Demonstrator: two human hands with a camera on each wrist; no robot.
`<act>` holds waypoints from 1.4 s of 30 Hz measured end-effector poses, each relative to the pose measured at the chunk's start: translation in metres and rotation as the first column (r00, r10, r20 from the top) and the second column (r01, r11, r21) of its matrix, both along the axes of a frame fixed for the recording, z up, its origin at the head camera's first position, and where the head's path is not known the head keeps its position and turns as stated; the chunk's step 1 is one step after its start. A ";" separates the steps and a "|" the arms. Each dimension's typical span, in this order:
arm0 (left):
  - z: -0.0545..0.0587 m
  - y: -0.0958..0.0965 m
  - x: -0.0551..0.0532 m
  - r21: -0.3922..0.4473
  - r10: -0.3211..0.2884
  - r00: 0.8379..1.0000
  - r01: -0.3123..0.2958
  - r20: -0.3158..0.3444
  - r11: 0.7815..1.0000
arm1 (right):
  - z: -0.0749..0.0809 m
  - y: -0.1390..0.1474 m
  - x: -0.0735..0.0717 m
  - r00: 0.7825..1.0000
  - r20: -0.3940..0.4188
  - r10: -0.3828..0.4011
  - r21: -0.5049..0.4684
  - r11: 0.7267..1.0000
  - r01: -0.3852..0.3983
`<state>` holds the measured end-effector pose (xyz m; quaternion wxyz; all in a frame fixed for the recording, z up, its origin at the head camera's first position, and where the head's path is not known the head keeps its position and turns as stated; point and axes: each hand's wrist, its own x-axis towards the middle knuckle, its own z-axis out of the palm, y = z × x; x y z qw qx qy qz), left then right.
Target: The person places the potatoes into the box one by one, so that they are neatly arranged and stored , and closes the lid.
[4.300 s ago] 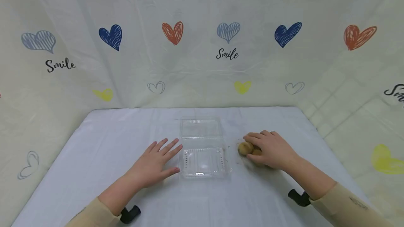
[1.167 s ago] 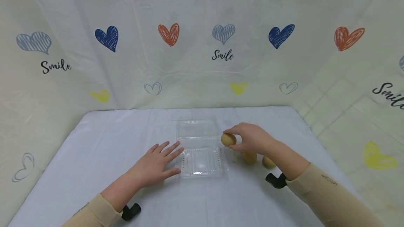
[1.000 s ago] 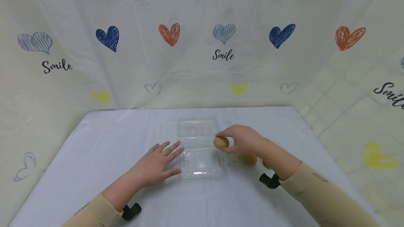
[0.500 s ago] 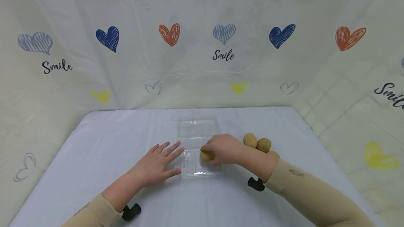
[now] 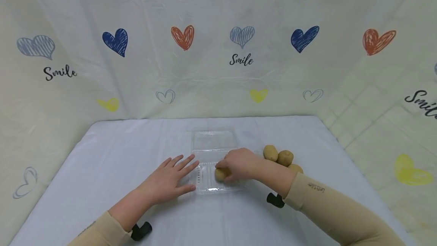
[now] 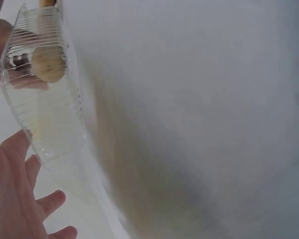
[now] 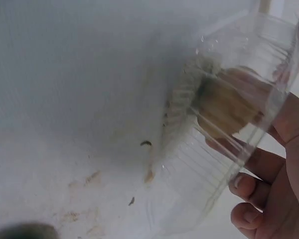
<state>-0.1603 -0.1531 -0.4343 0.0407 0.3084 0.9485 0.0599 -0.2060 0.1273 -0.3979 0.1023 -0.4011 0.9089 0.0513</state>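
A clear plastic clamshell container lies unfolded on the white cloth, its lid laid back on the far side. My right hand reaches into the near half and grips a potato low inside it. Through the clear wall in the right wrist view, that potato shows between thumb and fingers. My left hand has its fingers spread, fingertips at the container's left edge. In the left wrist view the fingers of the left hand are beside the ribbed wall.
Several potatoes sit together to the right of the container, partly behind my right forearm. Bits of dirt lie on the cloth near the container's right side. A curtain printed with hearts hangs behind the table.
The right hand has picked a potato from the group on the right, carried it left over the container and lowered it into the near half. The left hand has stayed in place.
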 end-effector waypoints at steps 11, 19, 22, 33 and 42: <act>0.001 0.000 0.002 0.015 -0.008 1.000 0.009 -0.011 1.000 | 0.011 0.006 -0.004 0.990 0.138 -0.025 -0.034 0.999 0.030; 0.001 0.002 0.002 0.016 0.003 1.000 -0.003 0.003 1.000 | 0.004 -0.002 -0.007 0.974 0.228 -0.008 -0.130 0.991 0.039; 0.001 0.002 0.002 0.013 -0.001 1.000 0.001 -0.004 1.000 | 0.002 -0.006 -0.008 0.966 0.260 0.004 -0.147 0.988 0.036; 0.000 -0.001 0.000 0.023 -0.002 1.000 0.002 -0.009 1.000 | -0.008 -0.018 -0.011 0.940 0.339 0.032 -0.228 0.972 0.049; 0.001 0.000 0.002 0.027 -0.008 1.000 0.008 -0.001 1.000 | -0.011 -0.030 -0.004 0.930 0.367 0.027 -0.254 0.965 0.072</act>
